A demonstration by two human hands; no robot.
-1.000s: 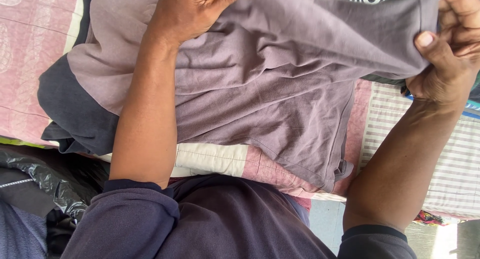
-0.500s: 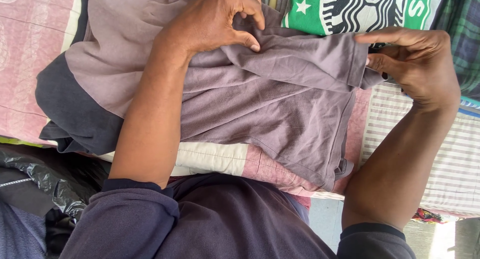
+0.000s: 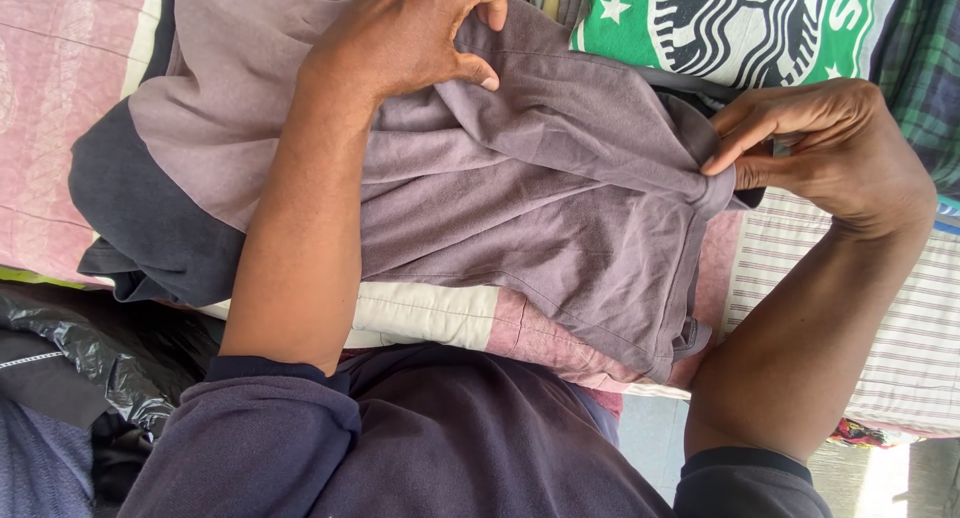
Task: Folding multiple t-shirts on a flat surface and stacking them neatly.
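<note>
Both hands have dropped lower: left hand (image 3: pixel 415 38) presses the mauve shirt (image 3: pixel 540 198) flat (fingers curled), right hand (image 3: pixel 820 148) pinches its edge.

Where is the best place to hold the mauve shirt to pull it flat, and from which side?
Probably at the bunched edge of the mauve shirt, coming from the right, where the right hand pinches it now. The cloth gathers into a narrow fold there, easy to nip, while the left hand presses the upper part down.
</note>
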